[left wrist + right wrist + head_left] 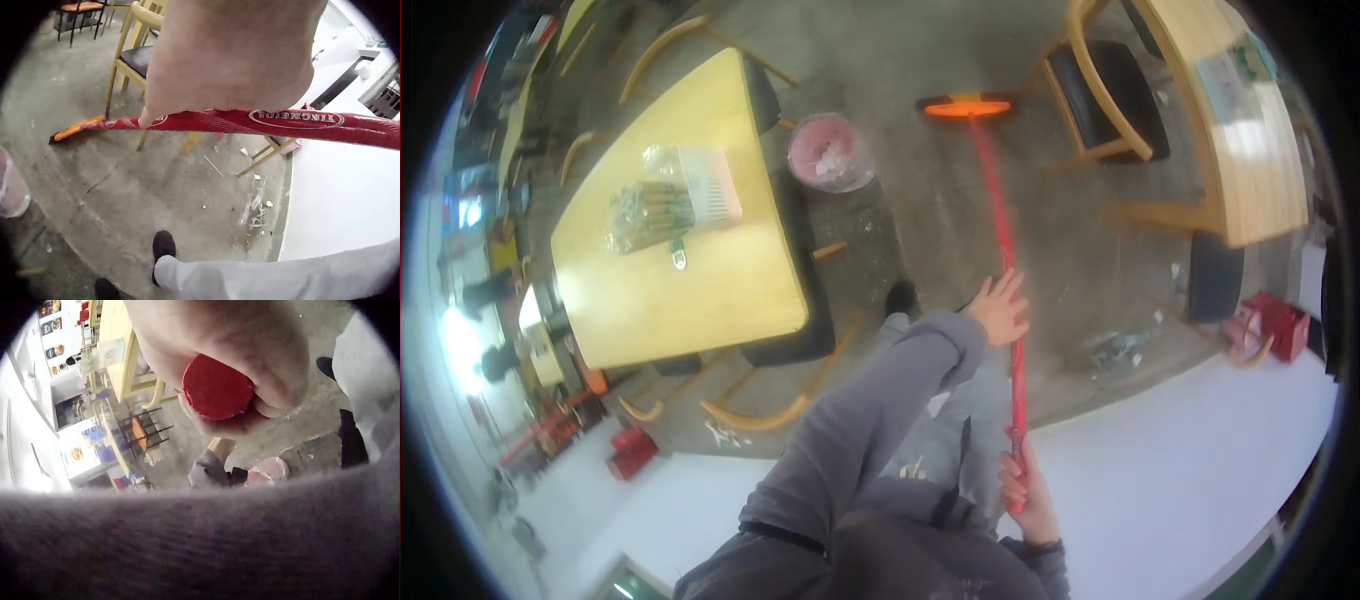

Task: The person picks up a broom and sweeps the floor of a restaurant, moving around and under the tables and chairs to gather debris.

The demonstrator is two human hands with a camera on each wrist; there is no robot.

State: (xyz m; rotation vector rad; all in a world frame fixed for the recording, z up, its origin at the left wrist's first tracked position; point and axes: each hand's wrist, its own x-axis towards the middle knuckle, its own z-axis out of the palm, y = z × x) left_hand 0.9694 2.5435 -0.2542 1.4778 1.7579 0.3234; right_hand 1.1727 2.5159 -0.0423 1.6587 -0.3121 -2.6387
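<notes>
A broom with a long red handle reaches forward from my body, and its wide orange head is down at the floor ahead. My left hand holds the handle partway along, fingers laid over it. In the left wrist view, white lettering shows on the handle beside that hand. Close to my body, my right hand grips the handle near its upper end. The round red end cap pokes out of the right fist in the right wrist view.
Clear plastic scraps lie on the floor to the right. A pink lined bin stands beside the left table, which bears bagged items. A dark-seated chair and another table stand on the right; red boxes sit beyond.
</notes>
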